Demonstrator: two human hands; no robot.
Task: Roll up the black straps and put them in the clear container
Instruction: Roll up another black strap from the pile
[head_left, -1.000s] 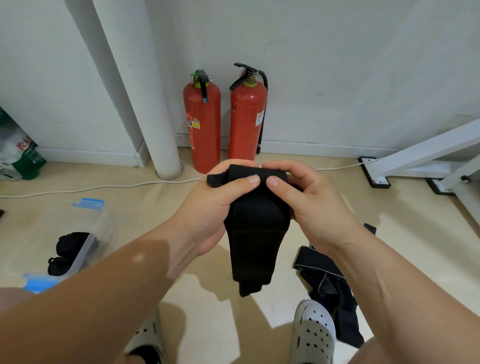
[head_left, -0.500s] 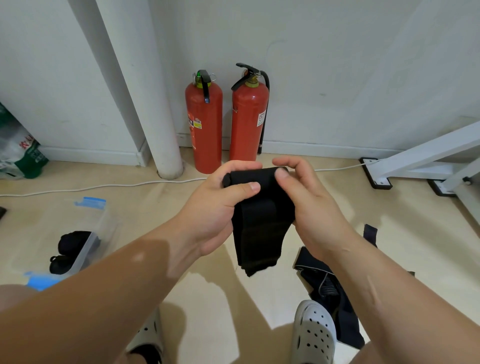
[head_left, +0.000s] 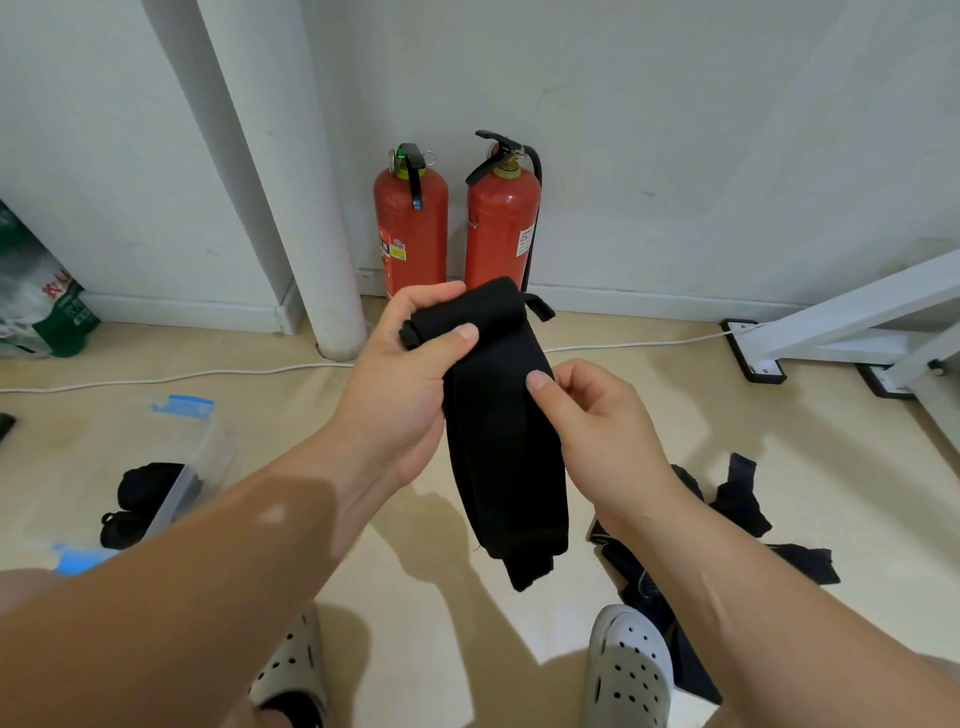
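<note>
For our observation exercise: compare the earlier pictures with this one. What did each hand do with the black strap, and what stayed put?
The right hand left the rolled top and dropped lower, now pinching the hanging part of the black strap. The left hand kept its grip on the strap's rolled end. The clear container and the loose straps on the floor stayed put.

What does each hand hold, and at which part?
Both hold one black strap: the left hand grips its rolled top end, the right hand pinches the hanging part just below the roll.
</note>
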